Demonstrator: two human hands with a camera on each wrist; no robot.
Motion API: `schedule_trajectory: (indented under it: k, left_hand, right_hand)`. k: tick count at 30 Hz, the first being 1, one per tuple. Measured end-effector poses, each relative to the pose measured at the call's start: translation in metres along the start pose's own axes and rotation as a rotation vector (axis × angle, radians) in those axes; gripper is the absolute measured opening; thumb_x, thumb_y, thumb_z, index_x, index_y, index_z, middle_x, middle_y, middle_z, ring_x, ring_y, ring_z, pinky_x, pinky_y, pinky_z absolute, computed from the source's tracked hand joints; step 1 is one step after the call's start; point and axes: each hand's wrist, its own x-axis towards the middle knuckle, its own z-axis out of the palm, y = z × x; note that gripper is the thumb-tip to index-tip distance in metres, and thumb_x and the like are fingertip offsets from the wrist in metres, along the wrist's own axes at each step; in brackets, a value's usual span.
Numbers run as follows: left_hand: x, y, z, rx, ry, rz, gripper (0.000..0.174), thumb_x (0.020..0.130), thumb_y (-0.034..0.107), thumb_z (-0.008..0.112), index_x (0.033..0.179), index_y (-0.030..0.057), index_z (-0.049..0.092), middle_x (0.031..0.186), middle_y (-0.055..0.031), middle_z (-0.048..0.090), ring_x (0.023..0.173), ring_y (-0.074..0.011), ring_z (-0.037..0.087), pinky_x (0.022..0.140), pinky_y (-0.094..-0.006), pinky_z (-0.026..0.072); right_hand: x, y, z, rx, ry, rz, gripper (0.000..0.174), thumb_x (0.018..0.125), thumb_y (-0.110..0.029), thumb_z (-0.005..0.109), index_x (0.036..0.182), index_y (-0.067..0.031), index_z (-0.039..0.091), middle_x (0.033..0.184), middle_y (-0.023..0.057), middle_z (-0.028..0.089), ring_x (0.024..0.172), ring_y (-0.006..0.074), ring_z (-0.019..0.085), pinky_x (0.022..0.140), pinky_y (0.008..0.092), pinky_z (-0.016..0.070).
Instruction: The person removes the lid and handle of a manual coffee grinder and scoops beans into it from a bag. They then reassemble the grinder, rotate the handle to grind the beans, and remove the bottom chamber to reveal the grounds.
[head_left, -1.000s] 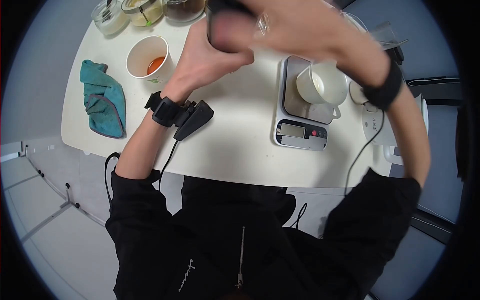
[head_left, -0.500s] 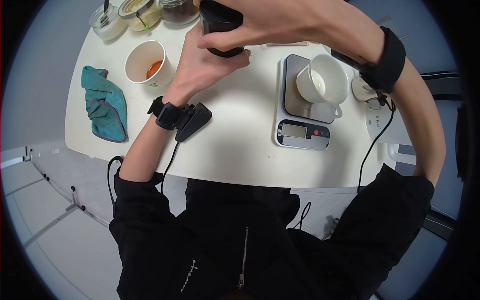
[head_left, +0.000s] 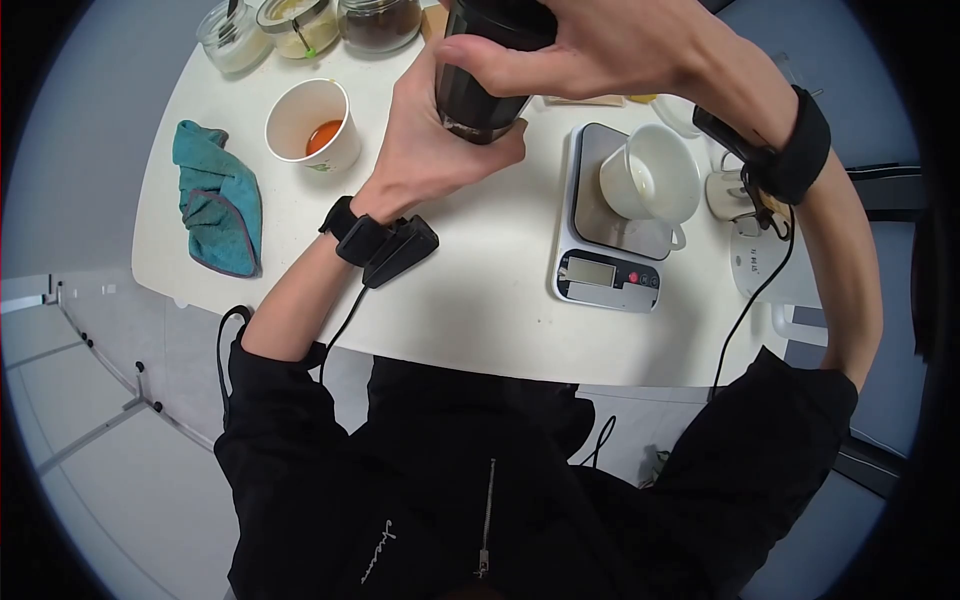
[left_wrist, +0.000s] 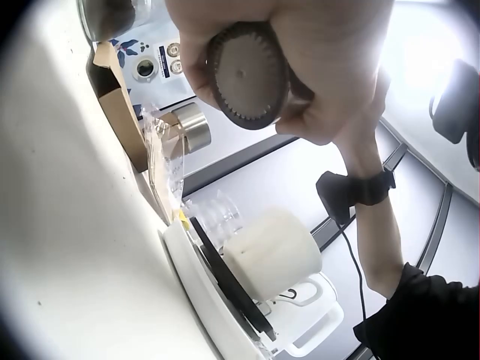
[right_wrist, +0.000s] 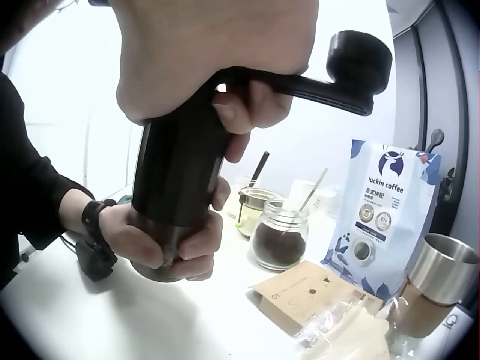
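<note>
A black hand coffee grinder (head_left: 478,105) is held upright over the table between both hands. Its lower end is wrapped by the fingers of my left hand (head_left: 430,155), clearly seen in the right wrist view. My right hand (head_left: 600,45) grips the upper body from above, thumb along its side. A crank handle (right_wrist: 322,91) with a round knob sticks out past the right hand. The round underside of the grinder (left_wrist: 249,79) faces the left wrist camera. Left of the hands stands a paper cup (head_left: 300,125) with reddish-brown liquid inside.
A white cup (head_left: 650,180) sits on a kitchen scale (head_left: 612,240) at right. A teal cloth (head_left: 218,210) lies at left. Along the back are glass jars (head_left: 380,22), a luckin coffee bag (right_wrist: 382,217), a cardboard packet (right_wrist: 311,296) and a steel-topped cup (right_wrist: 442,270).
The right hand, blurred above the grinder a second ago, now grips its upper body. Hands and grinder have shifted slightly right and nearer in the head view.
</note>
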Motion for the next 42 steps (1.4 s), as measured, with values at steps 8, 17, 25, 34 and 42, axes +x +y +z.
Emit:
schedule_trajectory:
  k: [8, 17, 25, 34, 42]
  left_hand:
    - [0.001, 0.005, 0.001, 0.036, 0.091, -0.016, 0.054, 0.063, 0.007, 0.076, 0.110, 0.0018, 0.050, 0.087, -0.0048, 0.062, 0.077, -0.0119, 0.060, 0.069, -0.0271, 0.0498]
    - [-0.001, 0.003, -0.002, 0.118, 0.111, 0.041, 0.053, 0.064, 0.008, 0.076, 0.110, 0.0022, 0.050, 0.086, -0.0056, 0.062, 0.076, -0.0123, 0.060, 0.069, -0.0279, 0.0500]
    - [0.002, 0.005, -0.004, 0.203, 0.244, 0.115, 0.054, 0.068, 0.005, 0.077, 0.114, 0.0015, 0.049, 0.089, -0.0051, 0.063, 0.074, -0.0116, 0.063, 0.066, -0.0262, 0.0529]
    - [0.003, -0.001, -0.002, 0.094, 0.262, 0.153, 0.065, 0.067, 0.006, 0.079, 0.122, 0.0023, 0.044, 0.094, -0.0070, 0.063, 0.082, -0.0131, 0.064, 0.073, -0.0264, 0.0538]
    - [0.003, -0.001, -0.003, -0.006, 0.246, 0.287, 0.077, 0.068, 0.006, 0.081, 0.131, 0.0033, 0.036, 0.098, -0.0083, 0.062, 0.089, -0.0146, 0.064, 0.081, -0.0272, 0.0529]
  right_hand:
    - [0.011, -0.021, -0.002, -0.124, -0.130, 0.380, 0.038, 0.083, -0.036, 0.059, 0.075, 0.0006, 0.054, 0.052, 0.0135, 0.051, 0.041, 0.0247, 0.046, 0.042, 0.0356, 0.0382]
    - [0.007, -0.006, -0.003, 0.006, 0.010, 0.010, 0.040, 0.083, -0.037, 0.057, 0.072, 0.0013, 0.056, 0.051, 0.0122, 0.051, 0.040, 0.0220, 0.045, 0.040, 0.0336, 0.0371]
    - [0.011, -0.006, -0.004, -0.054, 0.030, 0.283, 0.043, 0.084, -0.038, 0.057, 0.075, 0.0030, 0.061, 0.054, 0.0093, 0.053, 0.043, 0.0185, 0.045, 0.041, 0.0326, 0.0380]
    - [0.009, -0.002, -0.008, 0.112, 0.106, 0.430, 0.044, 0.089, -0.040, 0.053, 0.077, 0.0022, 0.061, 0.063, 0.0077, 0.056, 0.052, 0.0169, 0.049, 0.047, 0.0299, 0.0407]
    - [-0.011, 0.081, 0.004, 0.878, 0.081, -0.061, 0.043, 0.099, -0.038, 0.041, 0.089, -0.0021, 0.062, 0.070, 0.0006, 0.054, 0.053, 0.0117, 0.043, 0.049, 0.0264, 0.0400]
